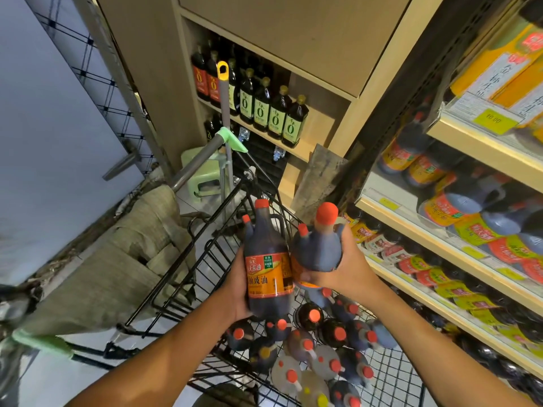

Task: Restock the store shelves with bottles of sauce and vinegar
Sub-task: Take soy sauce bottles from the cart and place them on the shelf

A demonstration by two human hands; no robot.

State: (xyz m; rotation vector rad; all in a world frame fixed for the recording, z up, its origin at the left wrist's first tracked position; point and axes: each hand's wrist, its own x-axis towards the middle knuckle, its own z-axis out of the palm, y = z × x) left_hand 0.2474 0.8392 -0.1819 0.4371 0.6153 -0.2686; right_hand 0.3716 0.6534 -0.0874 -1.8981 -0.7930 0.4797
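Above the wire trolley (182, 277) I have a dark soy sauce bottle in each hand. My left hand (238, 292) cups the base and side of the upright bottle (266, 259), fingers wrapped round behind its orange label. My right hand (346, 265) clasps the second bottle (318, 245) round its belly, thumb across the front, with its red cap tilted toward me. The two bottles touch at the shoulder.

By my reckoning I am in the carrying step: both are lifted clear of the trolley and neither has reached a shelf yet. The shelves (458, 254) to my right already hold rows of the same red-capped, orange-labelled bottles, so the next move calls for swinging right, finding a gap among them, and setting each bottle down upright with its label facing out. With both hands full, I would have to place one at a time.

On the left bottle's label I can read large characters ending in 油, and a small green panel whose print is too fine to make out. Farther back, the wooden shelf (317, 142) carries dark bottles (274, 113) with green labels marked with a big "0". A yellow price tag (495, 121) on the upper right shelf reads 10.00, seen upside down. More capped bottles (329, 348) wait in the trolley below my hands.
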